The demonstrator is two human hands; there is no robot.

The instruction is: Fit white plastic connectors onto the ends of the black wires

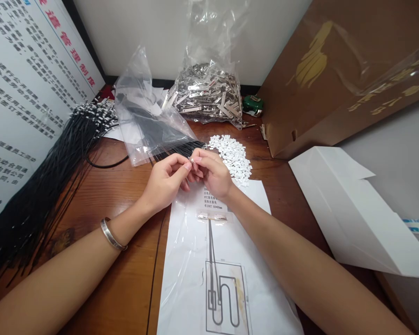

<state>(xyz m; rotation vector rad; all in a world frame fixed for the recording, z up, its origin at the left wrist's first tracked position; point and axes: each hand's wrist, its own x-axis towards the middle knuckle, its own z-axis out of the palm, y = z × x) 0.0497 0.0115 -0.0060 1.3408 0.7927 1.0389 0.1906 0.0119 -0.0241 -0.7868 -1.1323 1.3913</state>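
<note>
My left hand (168,179) and my right hand (212,171) meet fingertip to fingertip above the top of a printed sheet (185,242). Both are closed in a pinch. A tiny white piece (192,160) shows at the fingertips, seemingly in my right hand's pinch; it resembles the loose white plastic connector housings (232,156) piled just behind. What my left thumb and finger grip is too small to make out. Close behind the hands lie black wires (185,150), partly inside a clear plastic bag (136,135).
Bundled black wires (38,186) with white ends hang at the left. Behind stands a clear bag of metal strips (209,97), beside a green tape measure (253,105). A brown box (300,93) and folded white card (356,209) flank the right. The wooden table (132,279) lies beneath.
</note>
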